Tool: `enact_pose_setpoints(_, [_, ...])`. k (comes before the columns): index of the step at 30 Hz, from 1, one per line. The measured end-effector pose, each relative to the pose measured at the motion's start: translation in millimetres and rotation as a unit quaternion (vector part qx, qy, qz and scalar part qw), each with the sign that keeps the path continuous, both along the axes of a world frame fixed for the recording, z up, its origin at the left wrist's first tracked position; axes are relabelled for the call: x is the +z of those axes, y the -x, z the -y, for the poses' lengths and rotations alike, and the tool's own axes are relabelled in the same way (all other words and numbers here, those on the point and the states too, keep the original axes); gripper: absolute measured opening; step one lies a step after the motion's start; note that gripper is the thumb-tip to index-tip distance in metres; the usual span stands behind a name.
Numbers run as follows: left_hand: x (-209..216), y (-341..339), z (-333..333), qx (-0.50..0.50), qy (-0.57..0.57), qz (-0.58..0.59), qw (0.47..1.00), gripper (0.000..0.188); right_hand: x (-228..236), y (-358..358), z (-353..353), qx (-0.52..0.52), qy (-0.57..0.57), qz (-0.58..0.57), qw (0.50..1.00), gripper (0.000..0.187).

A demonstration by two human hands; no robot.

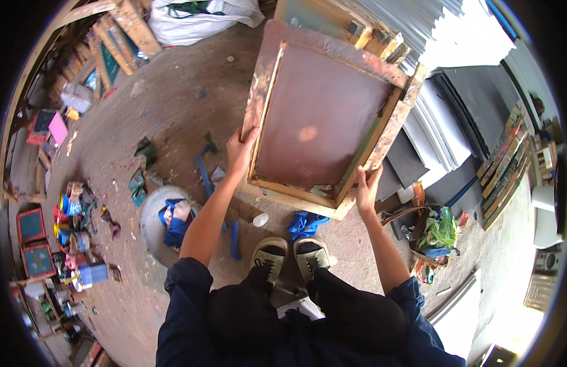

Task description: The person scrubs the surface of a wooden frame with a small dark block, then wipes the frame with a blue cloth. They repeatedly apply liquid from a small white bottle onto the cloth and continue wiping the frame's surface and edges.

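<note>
Between both hands I hold a large screen-printing frame (326,122), tilted in front of me above the floor. Its wooden border is stained with paint, and a brownish mesh fills the middle. My left hand (239,153) grips the left side, thumb on the face and the other fingers out of sight behind. On the right side near the lower corner, my right hand (368,188) closes in the same way. Just beyond the top edge, more wooden frames (332,18) are stacked, partly covered by the one I hold.
A round grey basin (152,220) with blue cloth stands left of my feet. Blue cloth (306,225) and a white cup (261,220) lie ahead of my shoes. Right is a basket (431,260) with green plastic; dark and white sheets (436,122) lean behind. Paint containers (75,241) crowd the left.
</note>
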State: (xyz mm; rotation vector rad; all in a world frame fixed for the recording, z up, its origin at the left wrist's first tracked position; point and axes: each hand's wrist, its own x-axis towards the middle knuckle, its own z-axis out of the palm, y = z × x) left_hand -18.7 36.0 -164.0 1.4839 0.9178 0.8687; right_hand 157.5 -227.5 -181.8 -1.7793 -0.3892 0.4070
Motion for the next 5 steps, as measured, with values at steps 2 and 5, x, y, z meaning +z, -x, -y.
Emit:
enact_pose_setpoints(2, [37, 0, 10, 0.002, 0.014, 0.009, 1.0, 0.04, 30, -4, -2, -0.023, -0.125, 0.131, 0.983, 0.061])
enact_pose_setpoints(5, [97, 13, 26, 0.008, 0.02, 0.051, 0.998, 0.042, 101, 0, 6, -0.034, -0.166, 0.143, 0.975, 0.061])
